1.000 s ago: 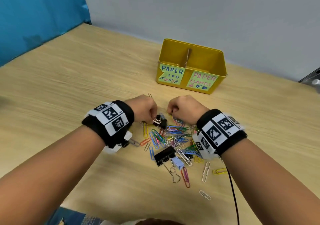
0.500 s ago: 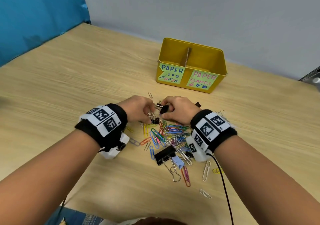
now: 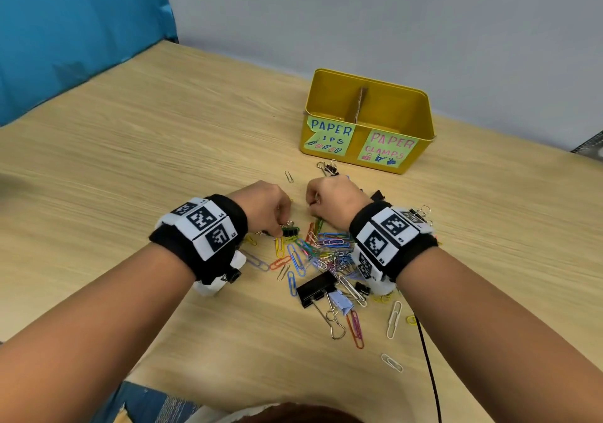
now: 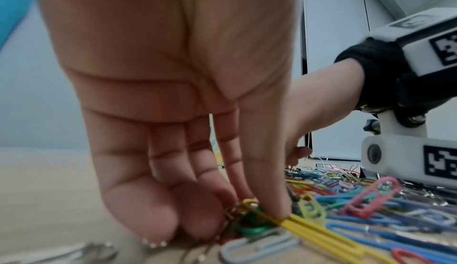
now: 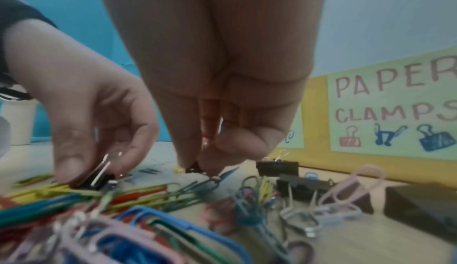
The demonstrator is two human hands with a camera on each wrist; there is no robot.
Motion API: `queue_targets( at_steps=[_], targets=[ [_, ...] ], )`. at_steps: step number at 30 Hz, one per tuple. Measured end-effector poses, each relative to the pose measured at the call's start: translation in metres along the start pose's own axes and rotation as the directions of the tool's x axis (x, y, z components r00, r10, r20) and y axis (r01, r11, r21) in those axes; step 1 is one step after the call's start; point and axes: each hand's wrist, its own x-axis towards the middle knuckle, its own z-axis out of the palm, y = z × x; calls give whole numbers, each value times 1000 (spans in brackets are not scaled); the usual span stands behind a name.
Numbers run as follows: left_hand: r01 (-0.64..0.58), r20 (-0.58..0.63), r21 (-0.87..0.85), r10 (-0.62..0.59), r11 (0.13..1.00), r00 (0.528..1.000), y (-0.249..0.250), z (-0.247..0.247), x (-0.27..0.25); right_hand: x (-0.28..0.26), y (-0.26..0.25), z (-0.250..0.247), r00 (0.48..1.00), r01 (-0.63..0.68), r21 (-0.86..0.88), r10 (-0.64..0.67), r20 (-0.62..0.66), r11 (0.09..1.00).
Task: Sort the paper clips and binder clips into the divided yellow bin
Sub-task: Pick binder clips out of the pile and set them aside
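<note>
The yellow bin stands at the back, with a divider and the labels "PAPER ..IPS" on the left and "PAPER CLAMPS" on the right. In front of it lies a pile of coloured paper clips mixed with binder clips. My left hand is low at the pile's left edge and pinches a small black binder clip by its silver handles. My right hand hovers just beside it, and its fingertips pinch a small dark binder clip. The two hands are apart.
A large black binder clip lies at the pile's near edge. Another small binder clip lies just in front of the bin, and more black ones lie to the right. Loose paper clips are scattered near my right forearm.
My hands, together on one clip half a second ago, have parted. The left has dropped to the pile with a small clip. A small binder clip now shows in front of the bin.
</note>
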Motion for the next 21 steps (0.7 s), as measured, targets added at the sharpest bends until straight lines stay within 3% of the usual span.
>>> queue_targets(
  at_steps=[5, 10, 14, 18, 21],
  targets=[
    [-21, -16, -12, 21, 1000, 1000, 3, 0, -1, -1, 10, -4, 984, -82, 6, 82, -158, 997],
    [-41, -52, -14, 40, 999, 998, 15, -4, 8, -2, 21, -3, 993, -104, 53, 100, 70, 993],
    [15, -157, -180, -44, 984, 987, 16, -19, 19, -7, 30, -16, 977, -185, 161, 199, -78, 970],
    [80, -120, -15, -81, 997, 989, 9, -17, 24, -11, 34, -18, 978, -201, 117, 206, -34, 973],
    [7, 87, 202, -25, 979, 996, 8, -12, 19, -13, 33, -14, 988, -143, 74, 139, 62, 987]
  ],
)
